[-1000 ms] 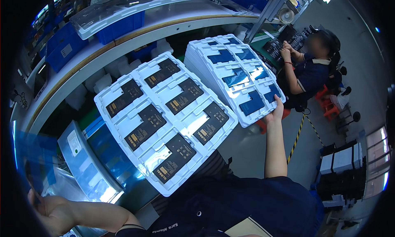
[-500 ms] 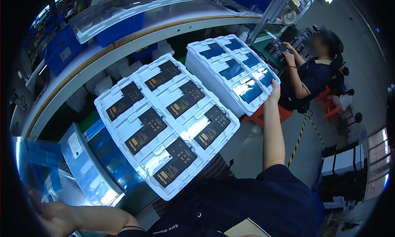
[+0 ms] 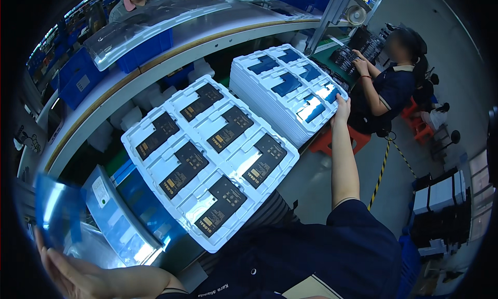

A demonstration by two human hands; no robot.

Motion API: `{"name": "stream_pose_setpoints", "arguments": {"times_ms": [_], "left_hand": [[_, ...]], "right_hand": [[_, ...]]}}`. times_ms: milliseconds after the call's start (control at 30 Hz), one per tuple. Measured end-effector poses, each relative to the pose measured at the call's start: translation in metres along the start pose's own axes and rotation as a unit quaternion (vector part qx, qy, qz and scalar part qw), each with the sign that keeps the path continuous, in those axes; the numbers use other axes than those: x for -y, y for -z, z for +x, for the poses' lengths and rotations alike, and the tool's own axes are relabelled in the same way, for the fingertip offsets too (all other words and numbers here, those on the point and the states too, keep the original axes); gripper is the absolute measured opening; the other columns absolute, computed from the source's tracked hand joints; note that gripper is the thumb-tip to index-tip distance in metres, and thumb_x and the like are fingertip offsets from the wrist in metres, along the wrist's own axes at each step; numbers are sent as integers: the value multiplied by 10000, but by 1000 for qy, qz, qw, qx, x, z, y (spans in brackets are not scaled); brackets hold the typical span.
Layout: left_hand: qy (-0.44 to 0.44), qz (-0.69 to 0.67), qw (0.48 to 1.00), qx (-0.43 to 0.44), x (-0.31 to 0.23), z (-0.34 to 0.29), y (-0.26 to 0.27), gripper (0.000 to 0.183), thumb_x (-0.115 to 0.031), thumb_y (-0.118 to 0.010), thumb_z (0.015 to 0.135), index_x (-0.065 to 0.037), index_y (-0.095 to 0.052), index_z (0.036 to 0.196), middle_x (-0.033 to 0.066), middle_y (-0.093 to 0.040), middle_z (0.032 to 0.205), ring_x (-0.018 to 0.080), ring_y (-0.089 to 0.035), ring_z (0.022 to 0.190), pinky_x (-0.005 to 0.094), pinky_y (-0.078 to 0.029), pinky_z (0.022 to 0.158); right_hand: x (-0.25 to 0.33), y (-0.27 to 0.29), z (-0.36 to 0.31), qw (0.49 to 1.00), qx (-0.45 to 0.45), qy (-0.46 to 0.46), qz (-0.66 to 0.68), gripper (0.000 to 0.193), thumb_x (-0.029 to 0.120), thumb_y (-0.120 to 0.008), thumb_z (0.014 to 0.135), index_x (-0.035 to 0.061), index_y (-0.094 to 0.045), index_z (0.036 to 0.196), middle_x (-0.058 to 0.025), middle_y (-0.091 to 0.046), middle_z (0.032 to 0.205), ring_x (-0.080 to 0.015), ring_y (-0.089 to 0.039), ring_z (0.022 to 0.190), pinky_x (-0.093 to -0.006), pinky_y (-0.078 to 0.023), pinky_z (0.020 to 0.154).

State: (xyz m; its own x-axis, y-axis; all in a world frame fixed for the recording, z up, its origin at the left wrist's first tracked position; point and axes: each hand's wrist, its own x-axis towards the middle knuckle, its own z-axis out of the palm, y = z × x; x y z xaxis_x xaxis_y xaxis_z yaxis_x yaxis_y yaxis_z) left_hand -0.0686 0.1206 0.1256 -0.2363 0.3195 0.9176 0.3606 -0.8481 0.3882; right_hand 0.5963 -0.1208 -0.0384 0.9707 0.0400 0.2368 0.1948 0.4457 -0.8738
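Observation:
At the lower left my left hand [image 3: 65, 270] is raised with a clear blue plastic film [image 3: 57, 208] standing up from its fingertips; the grip itself is partly hidden. My right hand [image 3: 341, 109] grips the near right corner of the top white plastic tray [image 3: 290, 103] on a tall stack, thumb over the rim. Blue L-shaped flat pieces [image 3: 287, 84] lie in that tray's pockets. Between my hands a second white tray [image 3: 199, 138] carries several flat black L-shaped batteries [image 3: 221, 206], one to a pocket. Neither hand touches this tray.
Blue film packs [image 3: 116, 216] lie left of the battery tray. A long bench [image 3: 207, 42] runs behind, with blue bins [image 3: 80, 78] and clear lids [image 3: 155, 26]. One co-worker [image 3: 397, 86] handles dark parts at the right; another person stands beyond the bench. A red stool [image 3: 347, 140] sits by the stack.
My left hand has risen slightly, and the blue film now stands more upright. My right hand stays on the tray corner. The whole view has shifted a little.

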Motion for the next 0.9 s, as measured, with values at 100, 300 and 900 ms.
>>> {"name": "stream_pose_setpoints", "arguments": {"times_ms": [100, 300, 900], "left_hand": [[45, -91, 974, 203, -1, -18, 13, 232, 28, -537, 894, 0, -592, 1118, 211, -601, 1170, 282, -565, 1123, 418, -425, 986], [-52, -266, 902, 335, -65, -16, -16, 220, 70, -679, 709, 18, -644, 920, 362, -505, 1202, 327, -667, 900, 357, -528, 822], [59, -103, 927, 356, -74, -56, 35, 630, -293, -817, 620, 33, -580, 1104, 223, -561, 1066, 291, -571, 958, 343, -466, 811]], "right_hand": [[2, 24, 16, 951, -177, 74, -243, 676, 195, -653, 825, -44, -326, 1366, -208, -433, 1319, -308, -476, 1192, -380, -390, 987], [121, -140, -231, 907, 394, 114, -94, 551, 170, -628, 857, -9, -432, 1340, -168, -363, 1423, -258, -346, 1326, -388, -293, 1063], [147, -164, -368, 645, 713, -264, 79, 193, -53, -631, 816, -35, -575, 1000, -133, -636, 938, -134, -618, 822, -240, -484, 711]]}}
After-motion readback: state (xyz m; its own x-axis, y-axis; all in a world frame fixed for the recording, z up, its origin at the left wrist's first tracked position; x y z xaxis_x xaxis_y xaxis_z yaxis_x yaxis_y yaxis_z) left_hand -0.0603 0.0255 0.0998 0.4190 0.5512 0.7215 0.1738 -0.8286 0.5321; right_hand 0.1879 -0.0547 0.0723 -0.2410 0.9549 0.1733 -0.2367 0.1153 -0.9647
